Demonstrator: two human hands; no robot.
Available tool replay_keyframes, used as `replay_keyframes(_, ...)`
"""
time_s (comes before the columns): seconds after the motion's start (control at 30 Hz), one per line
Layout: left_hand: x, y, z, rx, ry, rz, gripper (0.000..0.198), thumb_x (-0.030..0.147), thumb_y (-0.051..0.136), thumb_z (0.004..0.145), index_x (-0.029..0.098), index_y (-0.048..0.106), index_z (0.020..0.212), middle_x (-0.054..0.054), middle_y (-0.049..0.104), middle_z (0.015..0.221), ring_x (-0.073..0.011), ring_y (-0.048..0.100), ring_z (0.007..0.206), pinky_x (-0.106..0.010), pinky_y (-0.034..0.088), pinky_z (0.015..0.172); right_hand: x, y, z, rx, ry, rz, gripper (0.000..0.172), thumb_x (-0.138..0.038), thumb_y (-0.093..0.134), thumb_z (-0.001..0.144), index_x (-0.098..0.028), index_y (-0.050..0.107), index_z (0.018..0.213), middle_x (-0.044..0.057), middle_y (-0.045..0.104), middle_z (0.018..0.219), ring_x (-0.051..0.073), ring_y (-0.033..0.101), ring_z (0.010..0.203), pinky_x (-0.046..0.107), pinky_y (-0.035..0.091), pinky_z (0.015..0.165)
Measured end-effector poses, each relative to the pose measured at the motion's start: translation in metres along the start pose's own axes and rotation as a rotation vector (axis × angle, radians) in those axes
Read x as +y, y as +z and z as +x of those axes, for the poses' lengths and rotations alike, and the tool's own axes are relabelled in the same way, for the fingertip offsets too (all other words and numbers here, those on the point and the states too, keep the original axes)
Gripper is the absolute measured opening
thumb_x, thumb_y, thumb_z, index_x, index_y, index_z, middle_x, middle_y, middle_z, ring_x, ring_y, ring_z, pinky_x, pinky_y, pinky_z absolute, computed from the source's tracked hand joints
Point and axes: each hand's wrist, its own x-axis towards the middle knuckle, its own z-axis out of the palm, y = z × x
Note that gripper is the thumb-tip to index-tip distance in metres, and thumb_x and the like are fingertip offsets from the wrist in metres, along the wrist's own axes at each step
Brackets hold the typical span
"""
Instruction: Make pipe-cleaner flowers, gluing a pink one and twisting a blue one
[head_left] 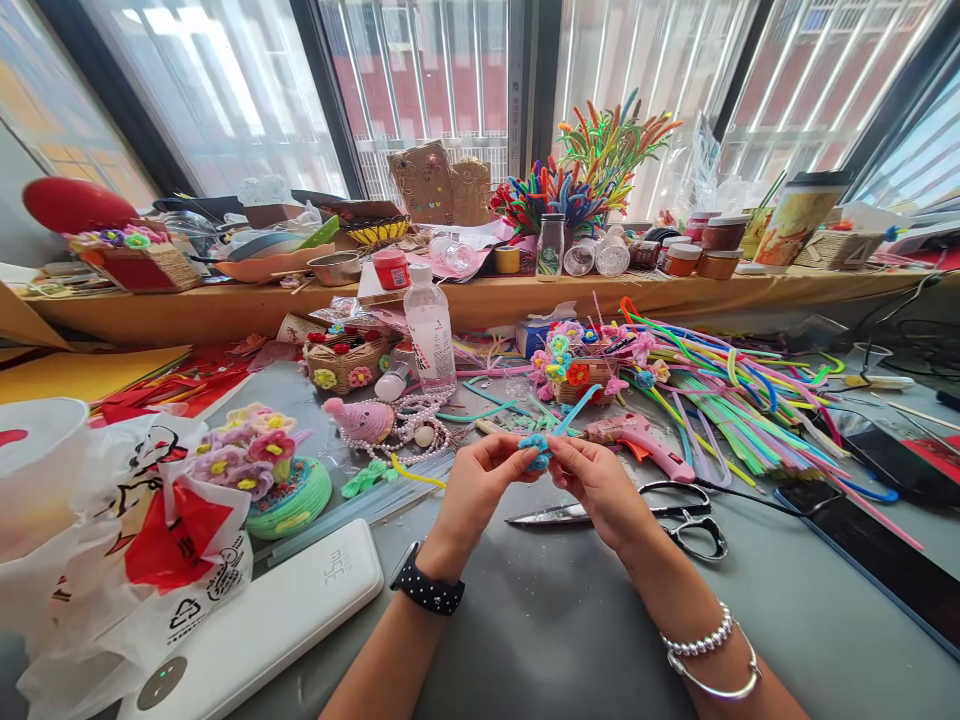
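Note:
A blue pipe cleaner (535,450), bent into small loops like a flower, is held between my two hands above the grey table. My left hand (487,485) pinches the looped part from the left. On the other side my right hand (596,485) grips it near the base of a straight blue tail that sticks up to the right. Fingertips hide part of the loops. Beneath my right hand lie large scissors (555,515) with black and silver handles. A pink glue gun (637,435) rests just behind that hand.
Bundled colourful pipe cleaners (750,420) spread over the right side, near a dark phone (877,570). A water bottle (430,330) stands behind my hands. To the left are a white power bank (277,620), a plastic bag (150,560) and a flower pot craft (289,495).

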Motion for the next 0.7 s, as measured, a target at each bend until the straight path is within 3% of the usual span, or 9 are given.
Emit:
replay_keyframes(0.1, 0.0012, -0.0014, 0.0001, -0.010, -0.017, -0.040, 0.016, 0.025, 0.065, 0.062, 0.012, 0.062, 0.072, -0.001, 0.064, 0.067, -0.0112, 0.059, 0.061, -0.023, 0.048, 0.062, -0.0004, 0.0002, -0.0011, 0.019, -0.099, -0.125, 0.025, -0.036, 0.052, 0.074, -0.014, 0.055, 0.061, -0.003, 0.044, 0.053, 0.007, 0.038, 0.049, 0.021, 0.032, 0.049)
replay_keyframes(0.23, 0.0029, -0.0049, 0.0010, 0.014, -0.097, -0.166, 0.014, 0.024, 0.066, 0.062, 0.013, 0.059, 0.068, 0.002, 0.062, 0.063, -0.0088, 0.059, 0.058, -0.021, 0.047, 0.061, 0.0004, 0.0017, -0.0047, 0.139, -0.470, -0.538, 0.016, -0.026, 0.047, 0.077, -0.016, 0.058, 0.071, 0.001, 0.054, 0.067, 0.010, 0.046, 0.057, 0.023, 0.038, 0.055)
replay_keyframes(0.37, 0.0026, -0.0066, 0.0012, -0.023, -0.163, -0.218, 0.014, 0.024, 0.065, 0.063, 0.013, 0.058, 0.066, 0.003, 0.059, 0.060, -0.0075, 0.058, 0.057, -0.019, 0.046, 0.059, 0.0030, 0.0016, -0.0062, 0.236, -0.773, -0.821, 0.009, -0.017, 0.049, 0.076, -0.018, 0.055, 0.083, 0.002, 0.054, 0.078, 0.009, 0.045, 0.055, 0.023, 0.041, 0.054)
replay_keyframes(0.53, 0.0009, -0.0071, 0.0011, -0.068, -0.180, -0.205, 0.014, 0.025, 0.063, 0.065, 0.012, 0.060, 0.069, 0.002, 0.059, 0.064, -0.0066, 0.058, 0.058, -0.017, 0.046, 0.058, 0.0058, -0.0022, -0.0047, 0.272, -0.947, -1.003, 0.015, -0.013, 0.049, 0.078, -0.019, 0.056, 0.089, 0.004, 0.053, 0.079, 0.012, 0.052, 0.066, 0.023, 0.043, 0.059)
replay_keyframes(0.7, 0.0003, -0.0061, 0.0005, -0.056, -0.175, -0.177, 0.014, 0.025, 0.064, 0.064, 0.012, 0.058, 0.067, 0.002, 0.059, 0.062, -0.0070, 0.059, 0.058, -0.017, 0.046, 0.058, 0.0063, -0.0035, -0.0046, 0.266, -1.021, -1.104, 0.015, -0.012, 0.047, 0.079, -0.019, 0.058, 0.088, 0.005, 0.055, 0.078, 0.013, 0.054, 0.069, 0.023, 0.044, 0.061)
